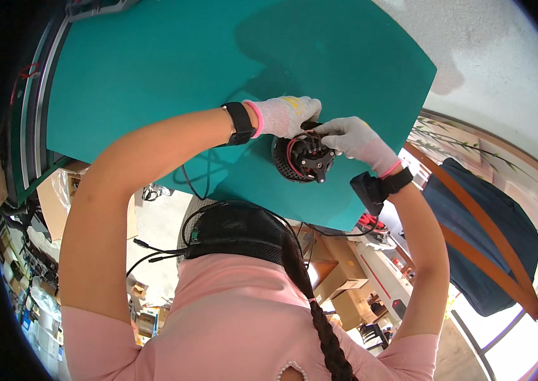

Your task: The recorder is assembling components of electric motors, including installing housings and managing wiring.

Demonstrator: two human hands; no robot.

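A round black mechanical assembly (302, 159) with a perforated rim, red wires and jointed black plates rests on the green tabletop (174, 95). My left hand (289, 115), in a pale knitted glove with a pink cuff, grips its far left edge with curled fingers. From the right, my right hand (356, 141), gloved likewise, closes thumb and fingers on its upper right side, near the thin wires. Just what lies between the fingertips is partly hidden by the gloves. Black straps circle both wrists, and a small black box (369, 190) sits on the right one.
A black mesh pouch (237, 230) with cables lies at my waist, against the table's near edge. To the right hangs a dark blue bag (478, 235) with brown straps. Metal rails (43, 95) border the left side. Cardboard boxes (345, 273) stand below the table.
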